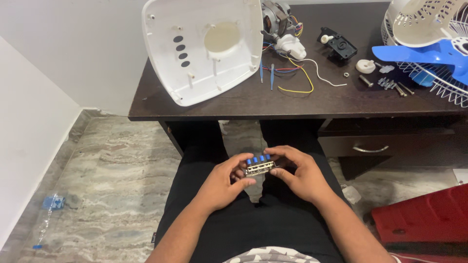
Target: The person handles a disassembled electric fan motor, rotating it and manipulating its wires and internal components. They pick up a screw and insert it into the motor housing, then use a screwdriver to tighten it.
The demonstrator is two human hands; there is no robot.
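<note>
Left hand: the left hand (222, 185) is reaching in from 7 o'clock over the lap, palm turned inward, fingers curling around the left end of the switch (258, 165), thumb pressing along its near edge.
Right hand: the right hand (302, 175) is coming in from 5 o'clock, fingers arching over the switch's right end, thumb tucking beneath.
Grip: both hands are closing on the switch, pinching it between them.
Switch: a small metal block with blue buttons, sitting above the knees, below the table edge.
Table: the dark table (234, 104) is lying at 12 o'clock.
On it: a white cover (204, 48) at 11 o'clock, a motor (275, 19) with loose wires (297, 78) at 12, screws (390, 85) and a blue fan blade (424, 53) at 2.
</note>
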